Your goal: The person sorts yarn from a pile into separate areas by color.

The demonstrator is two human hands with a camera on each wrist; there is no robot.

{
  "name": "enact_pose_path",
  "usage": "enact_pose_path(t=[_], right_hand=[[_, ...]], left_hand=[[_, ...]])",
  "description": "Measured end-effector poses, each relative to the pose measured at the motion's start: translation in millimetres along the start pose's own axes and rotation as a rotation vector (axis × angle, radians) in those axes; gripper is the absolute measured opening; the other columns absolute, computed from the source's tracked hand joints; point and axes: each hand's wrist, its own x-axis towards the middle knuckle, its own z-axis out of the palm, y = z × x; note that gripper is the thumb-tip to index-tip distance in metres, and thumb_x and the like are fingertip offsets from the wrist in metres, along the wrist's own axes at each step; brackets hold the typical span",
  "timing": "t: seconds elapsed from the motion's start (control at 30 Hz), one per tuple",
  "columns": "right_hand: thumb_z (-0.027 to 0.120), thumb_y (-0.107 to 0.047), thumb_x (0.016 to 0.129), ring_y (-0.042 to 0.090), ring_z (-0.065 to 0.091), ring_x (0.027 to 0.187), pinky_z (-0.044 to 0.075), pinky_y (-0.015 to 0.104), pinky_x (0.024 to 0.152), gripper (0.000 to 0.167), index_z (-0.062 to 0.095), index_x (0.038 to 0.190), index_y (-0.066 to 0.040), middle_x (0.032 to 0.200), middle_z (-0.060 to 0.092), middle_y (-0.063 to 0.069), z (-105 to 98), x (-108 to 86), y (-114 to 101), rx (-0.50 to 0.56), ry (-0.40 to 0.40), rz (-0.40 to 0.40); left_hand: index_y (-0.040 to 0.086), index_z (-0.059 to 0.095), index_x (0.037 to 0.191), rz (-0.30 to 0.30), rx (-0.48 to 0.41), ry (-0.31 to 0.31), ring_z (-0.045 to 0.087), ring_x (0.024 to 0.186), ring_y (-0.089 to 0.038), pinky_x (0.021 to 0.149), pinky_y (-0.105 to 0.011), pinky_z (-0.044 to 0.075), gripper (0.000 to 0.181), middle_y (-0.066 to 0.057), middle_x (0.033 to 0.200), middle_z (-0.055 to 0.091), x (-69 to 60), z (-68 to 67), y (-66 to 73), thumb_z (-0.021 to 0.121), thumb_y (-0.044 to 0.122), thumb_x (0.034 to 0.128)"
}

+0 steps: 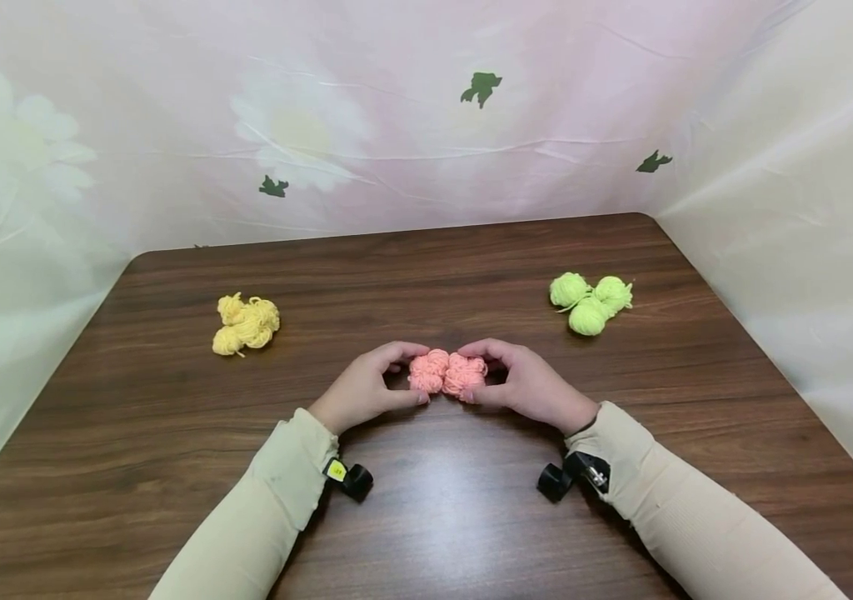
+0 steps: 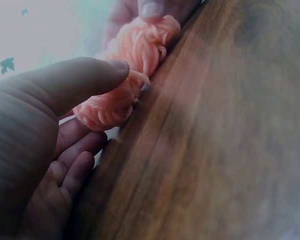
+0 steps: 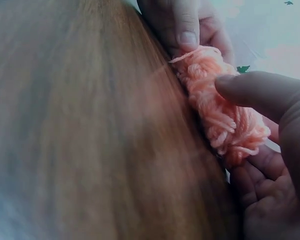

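Several small pink yarn balls [image 1: 429, 372] lie bunched together at the middle of the table, between both hands. My left hand [image 1: 372, 385] grips the left side of the bunch, thumb on the near side and fingers on the far side. From the other side my right hand [image 1: 530, 385] holds the right part of the pink yarn [image 3: 225, 110] the same way. In the left wrist view the left thumb [image 2: 97, 75] presses on the pink yarn [image 2: 110, 107]. How many balls each hand holds is partly hidden by the fingers.
A cluster of yellow yarn balls [image 1: 250, 325] lies at the left of the dark wooden table [image 1: 396, 292]. Three lime green yarn balls [image 1: 587, 321] sit together at the back right. A flowered cloth [image 1: 396, 100] hangs behind the table and along its sides.
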Motion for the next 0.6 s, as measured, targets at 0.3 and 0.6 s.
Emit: enact_pose_path(t=[0.3, 0.6], right_hand=[[0.086, -0.02, 0.08, 0.014, 0.061, 0.104, 0.05, 0.036, 0.089, 0.057, 0.062, 0.131, -0.023, 0.117, 0.065, -0.006, -4, 0.3, -2, -0.062, -0.059, -0.02], [0.083, -0.015, 0.082, 0.018, 0.061, 0.099, 0.052, 0.031, 0.083, 0.048, 0.065, 0.126, -0.019, 0.111, 0.068, -0.002, -15, 9.3, -1, 0.014, -0.133, 0.022]], left_hand=[[0.013, 0.064, 0.128, -0.004, 0.002, 0.0, 0.06, 0.107, -0.011, 0.098, -0.033, 0.049, 0.051, 0.005, 0.12, 0.066, 0.0, -0.3, 1.5, 0.085, 0.017, 0.081], [0.014, 0.065, 0.127, -0.007, 0.011, 0.008, 0.06, 0.106, -0.01, 0.097, -0.032, 0.049, 0.051, 0.005, 0.118, 0.066, 0.1, -0.6, -0.8, 0.085, 0.017, 0.0807]])
